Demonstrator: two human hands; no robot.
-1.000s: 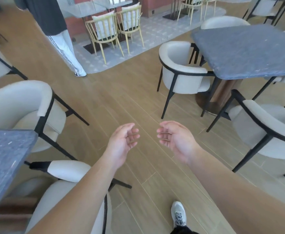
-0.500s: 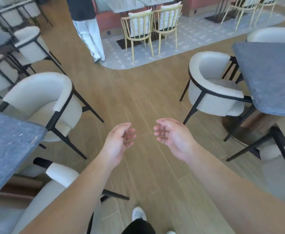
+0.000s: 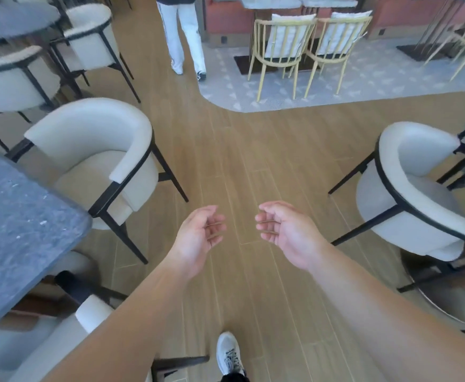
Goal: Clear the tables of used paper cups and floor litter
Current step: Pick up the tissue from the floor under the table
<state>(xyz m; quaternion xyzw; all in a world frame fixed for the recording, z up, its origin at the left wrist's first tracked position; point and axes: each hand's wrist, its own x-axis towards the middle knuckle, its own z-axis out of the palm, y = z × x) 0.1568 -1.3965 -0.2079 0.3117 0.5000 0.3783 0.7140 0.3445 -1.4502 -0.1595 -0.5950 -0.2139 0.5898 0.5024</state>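
My left hand [image 3: 198,238] and my right hand [image 3: 286,232] hang side by side over the wooden floor [image 3: 253,166], palms turned toward each other. The fingers of both are loosely curled and hold nothing. No paper cup or litter shows anywhere in the head view. A grey stone table [image 3: 18,230] fills the left edge with nothing visible on its top.
White tub chairs stand left [image 3: 96,158] and right [image 3: 413,194] of the aisle. Another person [image 3: 184,37] in white trousers stands ahead at the top. Yellow chairs [image 3: 283,48] sit on a grey patterned carpet [image 3: 363,86]. My shoe [image 3: 228,354] is below.
The view has swung to the left: the right table slid almost out of frame and the left table grew larger. My hands kept the same loose pose.
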